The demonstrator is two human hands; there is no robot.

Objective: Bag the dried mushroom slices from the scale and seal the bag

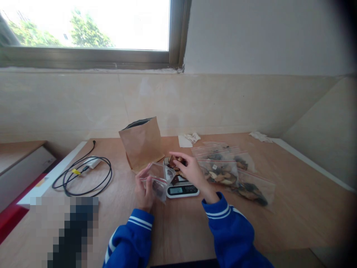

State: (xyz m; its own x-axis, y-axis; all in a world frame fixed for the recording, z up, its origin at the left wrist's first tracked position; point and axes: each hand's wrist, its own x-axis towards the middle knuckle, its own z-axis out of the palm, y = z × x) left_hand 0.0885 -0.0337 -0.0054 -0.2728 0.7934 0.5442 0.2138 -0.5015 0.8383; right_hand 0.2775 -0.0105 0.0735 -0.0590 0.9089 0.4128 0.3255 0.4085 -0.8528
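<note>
Two blue sleeves with white stripes reach toward the landmark, one white-edged digital scale with a black panel. Left of it, the left hand pinches one clear plastic zip bag between thumb and fingers. Above the scale, the right hand curves its thumb and index finger, slightly parted, around brown dried pieces; whether it grips any, one cannot tell. More of these pieces, too overlapped to count, lie on the scale. Right of the scale are at least four filled clear zip bags; far left, one looped black cable. Behind the scale's left side stands one open brown paper bag.
</note>
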